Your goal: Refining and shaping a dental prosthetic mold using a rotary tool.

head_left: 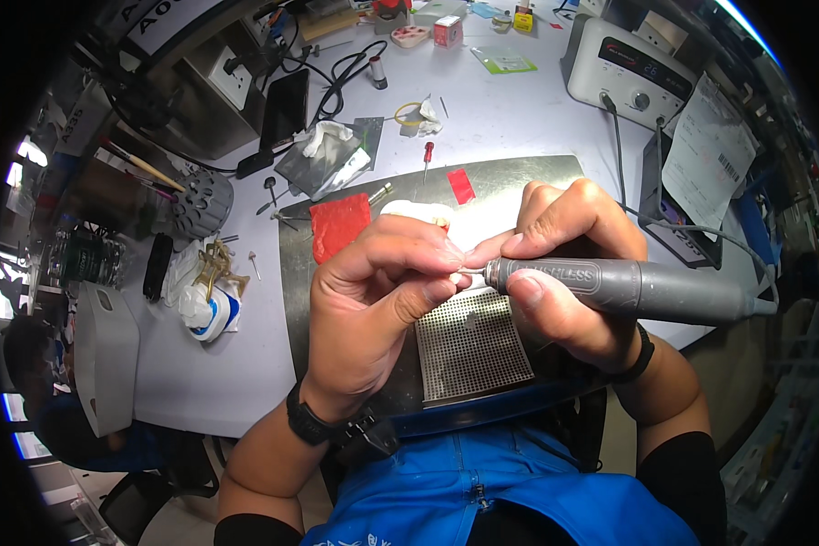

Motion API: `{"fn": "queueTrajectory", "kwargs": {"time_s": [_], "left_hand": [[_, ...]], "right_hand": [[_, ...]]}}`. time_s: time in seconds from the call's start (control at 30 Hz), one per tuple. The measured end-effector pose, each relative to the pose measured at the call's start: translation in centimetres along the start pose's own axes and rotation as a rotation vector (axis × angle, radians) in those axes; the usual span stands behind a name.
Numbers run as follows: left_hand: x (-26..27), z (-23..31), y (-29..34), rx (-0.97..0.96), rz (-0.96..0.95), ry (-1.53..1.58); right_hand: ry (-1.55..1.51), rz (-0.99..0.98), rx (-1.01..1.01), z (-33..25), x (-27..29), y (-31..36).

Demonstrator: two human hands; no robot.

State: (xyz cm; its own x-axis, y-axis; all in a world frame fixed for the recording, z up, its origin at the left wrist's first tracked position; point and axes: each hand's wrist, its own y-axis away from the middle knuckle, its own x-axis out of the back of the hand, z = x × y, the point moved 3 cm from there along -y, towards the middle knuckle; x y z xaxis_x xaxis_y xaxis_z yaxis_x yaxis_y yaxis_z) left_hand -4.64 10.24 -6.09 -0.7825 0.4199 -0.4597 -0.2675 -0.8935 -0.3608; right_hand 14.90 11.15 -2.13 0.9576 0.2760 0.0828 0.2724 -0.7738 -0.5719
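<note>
My right hand (584, 238) is wrapped around a dark grey rotary handpiece (673, 289), held nearly level with its cable trailing off to the right. Between the thumb and fingertips of my left hand (359, 300) is a small whitish piece (456, 278), mostly covered by the fingers; its exact kind cannot be made out. The thin metal tip (471, 270) of the handpiece meets this piece, and the two hands almost touch. Both are above a metal work plate (541, 171) with a perforated metal grille (473, 355) set in its near part.
A red cloth-like sheet (340, 227) and a small red square (461, 186) lie on the plate. Behind stands a red-handled tool (429, 155). A white control unit (632, 71) is at the far right; a grey bur holder (202, 205) and a metal articulator-like frame (214, 264) are left.
</note>
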Motion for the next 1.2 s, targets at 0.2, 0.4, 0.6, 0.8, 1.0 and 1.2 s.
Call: {"fn": "queueTrajectory", "kwargs": {"time_s": [0.2,0.4,0.6,0.8,1.0,1.2], "left_hand": [[0.01,-0.02,0.06,0.009,0.004,0.014],[0.12,-0.14,0.11,0.028,0.024,0.033],[-0.07,-0.01,0.12,0.020,0.006,-0.054],[-0.24,-0.03,0.07,0.032,0.016,-0.028],[-0.22,0.08,-0.06,0.041,0.036,0.077],[-0.38,0.15,0.13,0.099,0.058,0.016]], "right_hand": [[0.000,-0.004,0.002,0.02,0.07,-0.02],[0.017,-0.025,-0.002,0.02,0.19,-0.10],[0.005,-0.029,0.003,0.02,0.16,-0.10],[-0.010,-0.045,-0.011,-0.07,0.13,-0.11],[0.003,-0.026,-0.001,-0.08,0.01,-0.13],[0.003,-0.027,-0.008,-0.13,0.00,-0.08]]}}
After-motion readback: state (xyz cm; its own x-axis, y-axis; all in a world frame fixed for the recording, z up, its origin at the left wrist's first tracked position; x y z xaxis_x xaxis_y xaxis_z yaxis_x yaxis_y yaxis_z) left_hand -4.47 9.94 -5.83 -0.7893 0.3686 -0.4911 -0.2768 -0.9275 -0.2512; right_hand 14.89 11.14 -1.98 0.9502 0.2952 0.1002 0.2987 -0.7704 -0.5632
